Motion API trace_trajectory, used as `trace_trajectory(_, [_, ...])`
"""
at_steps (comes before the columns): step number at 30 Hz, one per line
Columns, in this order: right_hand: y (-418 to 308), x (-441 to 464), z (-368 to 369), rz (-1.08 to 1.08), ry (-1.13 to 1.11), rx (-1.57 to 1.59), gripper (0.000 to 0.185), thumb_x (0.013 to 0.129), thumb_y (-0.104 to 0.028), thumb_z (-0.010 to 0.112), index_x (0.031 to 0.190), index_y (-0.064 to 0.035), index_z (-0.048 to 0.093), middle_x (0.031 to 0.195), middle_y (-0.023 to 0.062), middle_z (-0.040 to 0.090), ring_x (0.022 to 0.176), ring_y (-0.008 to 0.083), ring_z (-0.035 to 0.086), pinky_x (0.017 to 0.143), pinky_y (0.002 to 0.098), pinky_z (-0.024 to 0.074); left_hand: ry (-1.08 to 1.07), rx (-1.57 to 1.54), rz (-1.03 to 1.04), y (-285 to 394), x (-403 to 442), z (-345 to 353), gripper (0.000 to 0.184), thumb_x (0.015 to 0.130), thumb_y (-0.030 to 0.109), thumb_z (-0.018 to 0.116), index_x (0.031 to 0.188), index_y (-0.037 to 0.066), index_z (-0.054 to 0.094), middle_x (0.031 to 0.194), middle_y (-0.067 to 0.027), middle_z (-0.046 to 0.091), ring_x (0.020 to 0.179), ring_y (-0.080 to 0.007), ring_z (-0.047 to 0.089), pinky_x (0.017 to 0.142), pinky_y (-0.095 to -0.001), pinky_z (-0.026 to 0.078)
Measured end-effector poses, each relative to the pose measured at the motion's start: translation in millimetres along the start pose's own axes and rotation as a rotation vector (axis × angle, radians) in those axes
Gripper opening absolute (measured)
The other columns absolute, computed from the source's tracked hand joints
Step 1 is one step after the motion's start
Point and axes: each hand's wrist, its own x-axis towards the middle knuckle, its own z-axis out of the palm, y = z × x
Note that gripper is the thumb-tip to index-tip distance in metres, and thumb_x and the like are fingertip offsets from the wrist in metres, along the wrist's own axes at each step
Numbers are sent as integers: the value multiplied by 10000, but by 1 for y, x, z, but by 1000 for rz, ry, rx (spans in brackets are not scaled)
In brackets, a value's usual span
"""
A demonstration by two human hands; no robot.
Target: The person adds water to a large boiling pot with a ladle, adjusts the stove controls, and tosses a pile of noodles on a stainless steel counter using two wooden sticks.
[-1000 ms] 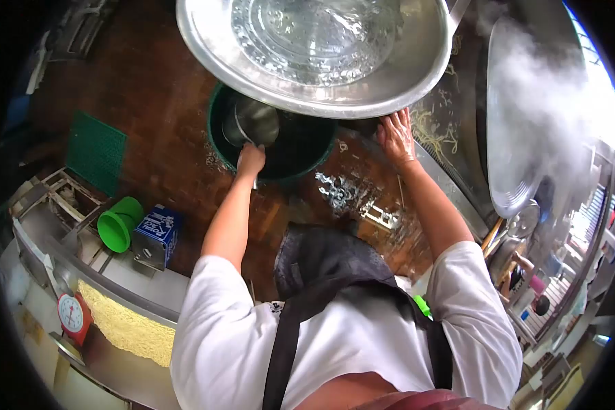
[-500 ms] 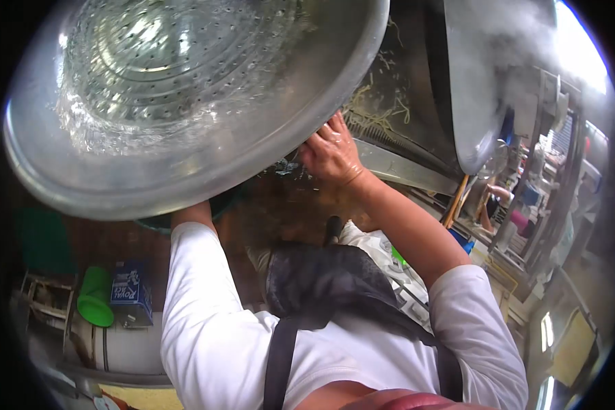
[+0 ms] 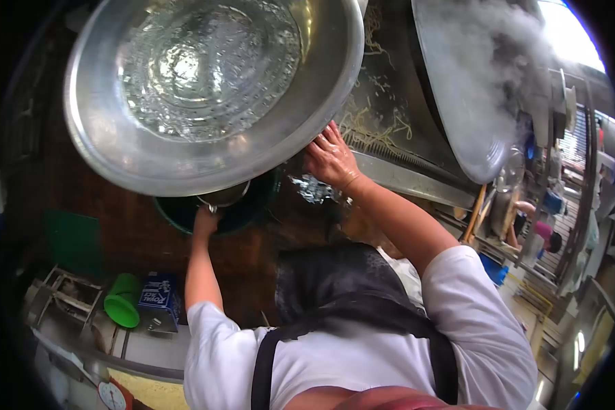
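Observation:
A large metal colander (image 3: pixel 109 147), wide-rimmed and with small holes in its base, is tilted at the upper left with clear water in it. My right hand (image 3: pixel 332 158) is wet, its fingers stretched out against the colander's right rim. Below the front rim, my left hand (image 3: pixel 206 219) is closed around a thin metal handle (image 3: pixel 212 208). Whatever that handle belongs to is mostly hidden by the colander. A dark green tub (image 3: pixel 249 215) sits under the handle and the rim.
Pale noodle strands (image 3: pixel 376 126) lie on the metal surface to the right. Steam rises by a big metal lid-like disc (image 3: pixel 451 89). At lower left are a green container (image 3: pixel 121 301) and a blue box (image 3: pixel 160 301). Another person (image 3: pixel 529 225) is at far right.
The colander has shifted up and looks smaller, with its water settled nearer the centre. My left hand, hidden behind it before, now shows at the handle. My right hand stays at the rim.

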Motion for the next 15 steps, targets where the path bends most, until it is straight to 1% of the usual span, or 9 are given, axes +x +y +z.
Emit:
trace_trajectory(1, [-1,-2,0,-8,13,1,373,739,-198,712,1075,-43,662,1325,162,549,1367,392,400,1187,554,255,83,-88,-44,33,-38,-20,339,768,153,719,1061,5,630,718,-166,656,629,-233,671,555,-383,486])
trace_trajectory(3, [1,-2,1,-25,52,-6,352,746,-195,707,1058,-39,662,1312,164,553,1360,392,405,1181,553,264,80,-271,-198,38,-87,-40,319,751,125,721,1025,1,613,637,-134,619,482,-207,601,455,-369,450])
trace_trajectory(5, [2,-3,0,-35,79,15,326,759,-196,691,1037,-27,665,1273,177,566,1346,399,418,1173,552,274,43,-318,-309,80,-146,-72,301,766,104,721,1015,-6,592,672,-108,615,420,-190,548,402,-358,427])
trace_trajectory(7, [1,-6,-2,-29,88,48,315,766,-199,686,1025,-21,668,1253,184,574,1341,399,424,1172,551,274,132,-407,-299,116,-204,-96,293,785,66,710,1029,-15,570,699,-71,593,416,-147,518,397,-324,416])
trace_trajectory(9, [0,-7,-8,-40,102,57,296,790,-200,672,1017,-9,670,1239,194,582,1336,401,433,1170,551,277,228,-402,-315,166,-255,-123,261,800,39,696,1014,-15,555,708,-56,577,415,-116,498,385,-298,400])
trace_trajectory(11, [1,-7,-10,-34,94,57,300,806,-203,664,1027,-1,670,1241,196,583,1341,399,433,1170,550,278,298,-430,-334,206,-294,-147,268,791,35,702,1004,-3,545,699,-44,561,418,-107,491,382,-290,390])
trace_trajectory(12, [2,-8,-7,-42,130,69,318,813,-207,660,1045,11,668,1263,201,578,1352,402,423,1170,553,273,335,-433,-324,218,-309,-157,271,789,33,704,1005,0,544,693,-38,552,419,-103,486,382,-284,388])
trace_trajectory(14, [2,-9,-11,-35,131,107,324,813,-204,661,1053,13,669,1281,204,573,1359,403,417,1171,555,269,396,-401,-304,250,-327,-178,277,786,31,707,1008,3,543,666,-19,520,419,-100,473,383,-273,387])
trace_trajectory(15, [2,-9,-14,-33,130,126,327,812,-203,661,1056,14,669,1290,205,570,1363,404,414,1172,556,268,432,-463,-277,283,-332,-186,229,793,45,703,946,15,534,647,-18,509,427,-104,478,382,-279,392])
